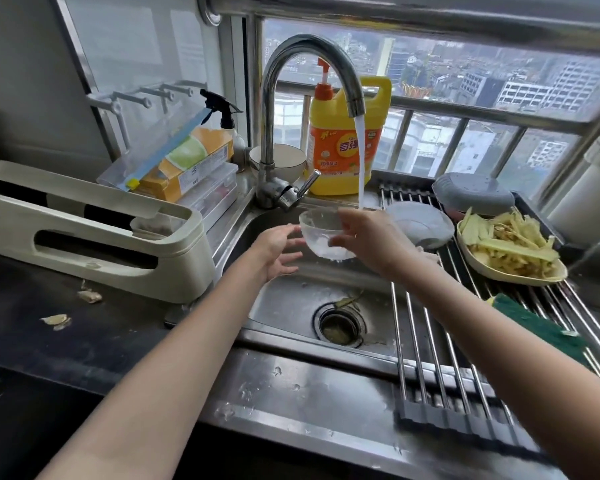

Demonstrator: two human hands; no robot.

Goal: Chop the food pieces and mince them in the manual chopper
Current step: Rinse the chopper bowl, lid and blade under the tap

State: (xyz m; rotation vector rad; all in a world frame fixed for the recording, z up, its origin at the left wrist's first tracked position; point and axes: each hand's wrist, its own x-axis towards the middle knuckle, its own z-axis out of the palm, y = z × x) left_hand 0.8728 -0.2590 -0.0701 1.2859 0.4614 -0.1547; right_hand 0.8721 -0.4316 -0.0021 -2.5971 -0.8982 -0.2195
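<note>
Head view: right hand [364,237] fingers grip clear bowl [321,235] under running tap [355,98]; left hand [278,252] fingers spread.

Clear chopper bowl [321,233] tilted under running water, above sink [291,299]

A home kitchen high above a city: a steel sink [291,299] with running tap [305,98], yellow dish soap bottle [347,147], drying rack [465,341], and apartment blocks beyond the window [499,81].
</note>
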